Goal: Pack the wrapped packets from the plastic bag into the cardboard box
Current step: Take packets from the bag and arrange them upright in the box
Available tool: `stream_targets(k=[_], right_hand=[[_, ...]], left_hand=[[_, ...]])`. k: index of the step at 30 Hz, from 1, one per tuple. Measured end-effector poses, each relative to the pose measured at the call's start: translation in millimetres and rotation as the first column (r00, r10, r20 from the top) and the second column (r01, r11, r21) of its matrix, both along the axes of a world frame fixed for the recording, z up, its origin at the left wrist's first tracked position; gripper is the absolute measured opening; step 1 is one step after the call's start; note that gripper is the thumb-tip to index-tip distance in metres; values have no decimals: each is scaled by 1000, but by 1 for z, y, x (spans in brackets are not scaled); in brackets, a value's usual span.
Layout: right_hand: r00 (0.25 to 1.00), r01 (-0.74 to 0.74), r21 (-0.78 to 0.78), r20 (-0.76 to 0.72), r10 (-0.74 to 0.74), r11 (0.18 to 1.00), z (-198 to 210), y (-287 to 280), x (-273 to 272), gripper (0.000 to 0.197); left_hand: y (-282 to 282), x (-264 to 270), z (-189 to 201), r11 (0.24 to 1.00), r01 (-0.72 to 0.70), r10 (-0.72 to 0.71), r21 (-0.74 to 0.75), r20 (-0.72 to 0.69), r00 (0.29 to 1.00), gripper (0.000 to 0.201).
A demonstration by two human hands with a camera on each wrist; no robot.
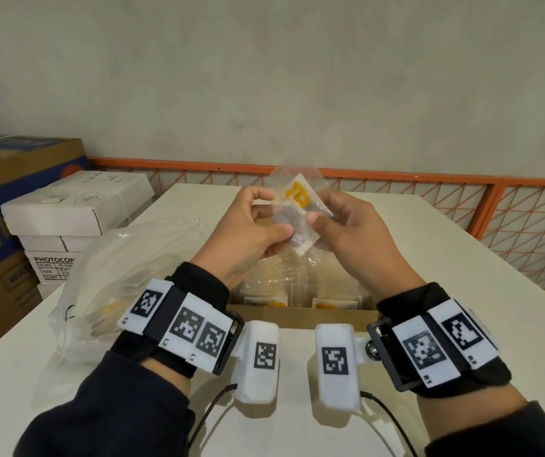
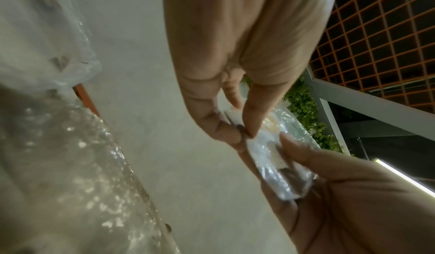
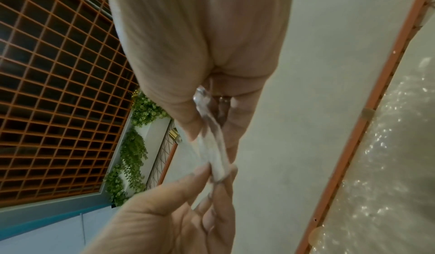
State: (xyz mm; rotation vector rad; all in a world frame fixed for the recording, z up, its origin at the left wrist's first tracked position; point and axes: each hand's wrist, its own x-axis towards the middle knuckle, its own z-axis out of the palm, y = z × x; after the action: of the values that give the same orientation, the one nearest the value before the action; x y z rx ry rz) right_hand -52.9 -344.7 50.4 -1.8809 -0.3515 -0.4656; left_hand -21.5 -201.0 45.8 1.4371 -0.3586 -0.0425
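Both hands hold one clear-wrapped packet (image 1: 299, 212) with a white card and a yellow shape inside, raised above the open cardboard box (image 1: 300, 316). My left hand (image 1: 261, 225) pinches its left edge between thumb and fingers, and my right hand (image 1: 333, 222) pinches its right side. In the left wrist view the packet (image 2: 270, 154) runs between the two hands, and in the right wrist view the packet (image 3: 212, 146) shows edge-on. Several wrapped packets (image 1: 300, 285) lie inside the box. The crumpled clear plastic bag (image 1: 122, 275) lies on the table left of the box.
The white table (image 1: 462, 324) carries the box and the bag. Stacked white and brown cartons (image 1: 66, 212) stand off the table's left side. An orange mesh railing (image 1: 462, 199) runs behind and to the right. A plain wall rises beyond it.
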Motion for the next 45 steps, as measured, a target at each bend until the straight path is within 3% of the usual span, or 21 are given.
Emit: stream_targets(k=[4,8,13,17,22,25,30,33,35,38,40,45], right_hand=[[1000,14,75,-23,-12,997,3,-2,-2,28],[994,108,79,-21,-107,991,4,-7,1,30],[954,301,76,-19,-300,951,6,-21,5,18],[935,354,79,-9,-354,932,8,-30,4,20],[945,325,115,-64,-320,939,11,-40,3,22],[938,343,84,-87,-336,936,9,-43,4,26],[952,299,61,-84,-294,952,7,-39,4,23],[955,276,19,-119,-272,961,6,-38,3,16],[961,223,-1,-167,-220,975,7,-40,1,21],[964,95,-52,-243,-105,994,8,-39,-2,36],[957,29,-99,-283,-56,995,7,-36,-4,38],[930,18,-130,-363,-65,991,2,-39,-1,34]], left_hand=[[4,6,1,992,-104,100,-76,-54,993,56],[10,5,5,988,-148,148,-51,-7,989,23],[14,7,6,964,-258,262,-62,64,963,31],[15,6,8,974,-222,223,-48,28,974,36],[12,3,10,991,-76,74,-107,-25,997,37],[11,2,10,983,-128,127,-128,-13,992,29],[12,4,5,979,-196,198,-60,29,980,27],[12,6,6,990,-136,136,-22,-1,991,37],[12,5,6,996,-85,85,20,-32,996,40],[10,1,5,993,-16,25,118,-72,997,21],[10,1,5,988,19,-5,153,-92,996,20],[12,2,4,986,8,9,164,-100,995,17]])
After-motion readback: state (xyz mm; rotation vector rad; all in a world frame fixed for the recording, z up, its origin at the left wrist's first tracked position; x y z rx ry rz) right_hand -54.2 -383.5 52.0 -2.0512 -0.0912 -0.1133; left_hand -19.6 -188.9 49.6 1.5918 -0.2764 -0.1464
